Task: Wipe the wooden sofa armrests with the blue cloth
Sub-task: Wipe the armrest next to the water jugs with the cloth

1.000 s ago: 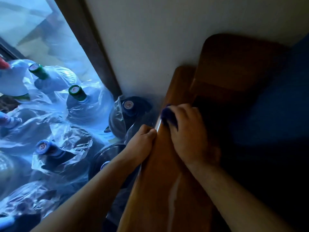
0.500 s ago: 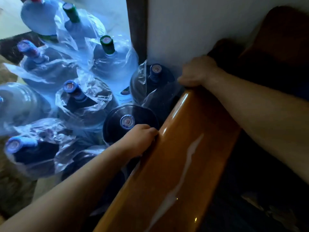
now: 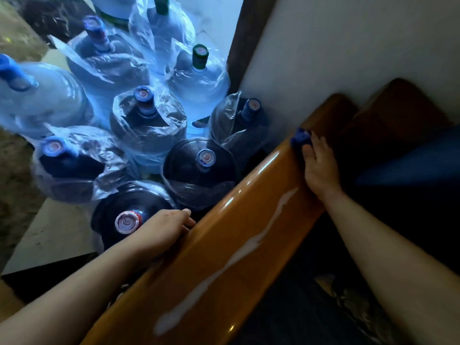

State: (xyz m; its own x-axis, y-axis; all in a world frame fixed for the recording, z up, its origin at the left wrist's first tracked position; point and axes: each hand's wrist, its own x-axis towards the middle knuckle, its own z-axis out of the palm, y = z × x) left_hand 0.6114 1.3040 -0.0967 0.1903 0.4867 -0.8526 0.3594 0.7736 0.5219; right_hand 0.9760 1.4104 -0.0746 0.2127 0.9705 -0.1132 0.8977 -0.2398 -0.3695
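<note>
Armrest (image 3: pixel 249 220) wood, glossy and orange-brown, runs on a slant from the near bottom of our view up to the far right, where it meets the white wall (image 3: pixel 348 51) and the darker wooden sofa back (image 3: pixel 403 105). A pale, milky streak (image 3: pixel 224 265) lies along its top, from near us to about the middle of its length. Our right hand (image 3: pixel 319 168) lies on the far part of the armrest with its fingers fairly straight, pressing the blue cloth (image 3: pixel 300 140) down onto the wood; only a bunched end of the cloth shows, just beyond our fingertips at the left edge of the rail. We cannot tell whether the thumb pinches the cloth. Our left hand (image 3: pixel 164 231) rests against the armrest's left edge, nearer to us, with its fingers curled over the rim and reaching down its outer side, gripping the wood. To the right of the armrest the seat is dark, with a blue cushion (image 3: pixel 408 165) beside our right hand. To the left, on the floor, stand many big water jugs (image 3: pixel 201 168), most of them wrapped in clear plastic bags, with blue, green or red-and-white caps; the nearest one sits just beside our left hand.
</note>
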